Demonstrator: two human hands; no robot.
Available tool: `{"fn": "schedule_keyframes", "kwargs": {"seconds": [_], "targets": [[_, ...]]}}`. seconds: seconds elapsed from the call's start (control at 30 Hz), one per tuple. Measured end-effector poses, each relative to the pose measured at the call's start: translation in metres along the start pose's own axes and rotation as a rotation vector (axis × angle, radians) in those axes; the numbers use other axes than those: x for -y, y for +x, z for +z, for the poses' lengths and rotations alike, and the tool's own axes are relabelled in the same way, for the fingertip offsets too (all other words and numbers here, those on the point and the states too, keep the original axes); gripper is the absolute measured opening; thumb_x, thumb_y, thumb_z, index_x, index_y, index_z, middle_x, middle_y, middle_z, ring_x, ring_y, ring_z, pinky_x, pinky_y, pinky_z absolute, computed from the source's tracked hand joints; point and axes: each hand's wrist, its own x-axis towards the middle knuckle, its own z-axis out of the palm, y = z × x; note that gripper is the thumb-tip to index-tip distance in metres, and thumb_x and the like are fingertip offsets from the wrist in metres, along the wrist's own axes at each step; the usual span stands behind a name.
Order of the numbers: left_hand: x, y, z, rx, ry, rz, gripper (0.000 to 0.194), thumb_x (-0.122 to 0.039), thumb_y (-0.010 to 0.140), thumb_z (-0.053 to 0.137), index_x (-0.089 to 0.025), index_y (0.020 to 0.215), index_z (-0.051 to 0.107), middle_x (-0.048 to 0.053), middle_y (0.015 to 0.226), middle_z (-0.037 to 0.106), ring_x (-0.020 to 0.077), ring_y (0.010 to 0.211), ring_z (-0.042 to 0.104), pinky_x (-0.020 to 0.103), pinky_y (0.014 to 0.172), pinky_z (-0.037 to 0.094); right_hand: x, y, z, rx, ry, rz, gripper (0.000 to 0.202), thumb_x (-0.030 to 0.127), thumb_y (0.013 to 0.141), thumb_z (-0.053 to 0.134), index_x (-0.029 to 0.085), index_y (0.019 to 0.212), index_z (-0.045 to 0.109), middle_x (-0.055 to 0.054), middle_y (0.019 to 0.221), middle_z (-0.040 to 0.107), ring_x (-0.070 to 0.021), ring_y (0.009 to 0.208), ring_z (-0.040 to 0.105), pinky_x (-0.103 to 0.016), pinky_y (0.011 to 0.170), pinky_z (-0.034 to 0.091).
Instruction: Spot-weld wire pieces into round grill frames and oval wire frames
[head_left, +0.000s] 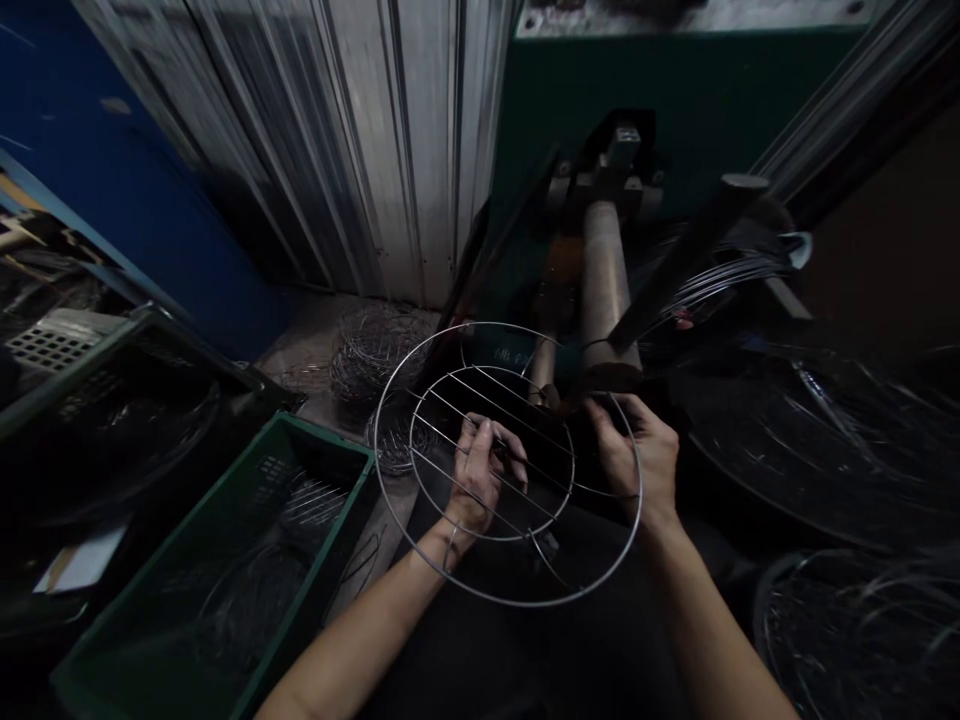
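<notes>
- Straight ahead of us, right of centre, the shaft juts from the green machine, its near end just beside our right hand.
- A dark rod slants across the shaft's end, with loose wires behind it.
- At lower left we see the crate, with wire pieces inside; a dark bin stands beyond it, at the left.
- Coils lie left of centre, partly behind the rack.
- Tangled wire fills the lower right.
- The grey floor shows around the coils; ribbed metal wall and a blue panel close off the upper left.
- We have the rack at the frame's centre, tilted towards us: our left hand is curled closed on its bars, our right closed at the outer ring's right edge.
- The ring's far edge comes close to the shaft and its left edge overlaps the coils; the dark area below its near edge gives us more room.
</notes>
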Motion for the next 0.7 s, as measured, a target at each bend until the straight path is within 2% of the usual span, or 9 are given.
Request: {"fn": "schedule_keyframes", "kwargs": {"seconds": [0.1,0.17,0.27,0.37,0.43,0.53,0.63,0.7], "targets": [[-0.008,0.001,-0.007,0.039,0.013,0.002,0.032,-0.044,0.08,0.057,-0.018,0.077,0.037,-0.004,0.065,0.059,0.0056,0.042,0.051,0.016,0.041,0.042,0.0,0.001,-0.001,0.011,0.068,0.01,0.03,0.045,0.075,0.063,0.018,0.086,0.068,-0.004,0.082,0.069,-0.0196,0.074,0.063,-0.031,0.066,0.05],[-0.018,0.005,-0.013,0.12,0.043,-0.056,0.034,-0.044,0.077,0.062,-0.016,0.076,0.042,-0.001,0.074,0.061,0.0044,0.047,0.052,0.015,0.042,0.041,-0.001,-0.005,-0.013,0.041,0.095,-0.001,0.033,0.044,0.076,0.062,0.02,0.098,0.068,-0.005,0.091,0.069,-0.0203,0.082,0.064,-0.033,0.074,0.051],[-0.031,0.01,-0.02,0.234,0.129,-0.224,0.033,-0.044,0.077,0.062,-0.014,0.076,0.047,0.001,0.08,0.06,0.003,0.044,0.049,0.013,0.034,0.035,-0.002,-0.032,-0.043,0.096,0.007,0.011,0.043,0.044,0.078,0.061,0.024,0.116,0.06,-0.004,0.107,0.066,-0.0216,0.097,0.062,-0.038,0.087,0.048],[-0.034,0.005,-0.021,0.208,0.163,-0.271,0.031,-0.045,0.081,0.055,-0.016,0.08,0.044,-0.001,0.077,0.059,0.0034,0.039,0.048,0.013,0.029,0.035,0.0,-0.064,-0.064,0.258,-0.073,0.042,0.049,0.045,0.074,0.065,0.026,0.118,0.06,-0.005,0.11,0.066,-0.0237,0.1,0.061,-0.039,0.088,0.049],[-0.029,-0.003,-0.019,0.138,0.128,-0.209,0.031,-0.046,0.083,0.052,-0.018,0.082,0.041,-0.002,0.081,0.059,0.0039,0.039,0.049,0.015,0.031,0.04,0.004,-0.073,-0.062,0.19,-0.043,0.064,0.045,0.045,0.074,0.065,0.025,0.114,0.062,-0.005,0.104,0.068,-0.0236,0.094,0.064,-0.039,0.083,0.051],[-0.016,-0.013,-0.012,0.044,0.091,-0.076,0.029,-0.046,0.084,0.05,-0.02,0.085,0.037,-0.003,0.087,0.059,0.005,0.044,0.053,0.019,0.036,0.047,0.009,-0.062,-0.041,0.01,0.021,0.035,0.03,0.043,0.075,0.064,0.022,0.096,0.068,-0.004,0.092,0.069,-0.0215,0.086,0.064,-0.036,0.078,0.052],[-0.005,-0.019,-0.007,-0.007,0.09,-0.009,0.027,-0.046,0.086,0.047,-0.021,0.087,0.036,-0.003,0.09,0.059,0.0057,0.047,0.056,0.022,0.041,0.05,0.011,-0.041,-0.023,-0.007,0.051,0.004,0.025,0.042,0.076,0.064,0.021,0.088,0.067,-0.004,0.087,0.068,-0.0196,0.082,0.063,-0.033,0.074,0.05],[-0.001,-0.021,-0.005,-0.03,0.083,0.003,0.026,-0.045,0.087,0.045,-0.021,0.087,0.036,-0.002,0.091,0.059,0.0059,0.047,0.056,0.023,0.042,0.051,0.011,-0.034,-0.018,-0.003,0.048,0.009,0.025,0.042,0.076,0.063,0.021,0.088,0.067,-0.003,0.085,0.067,-0.0187,0.079,0.062,-0.031,0.071,0.05]]}}
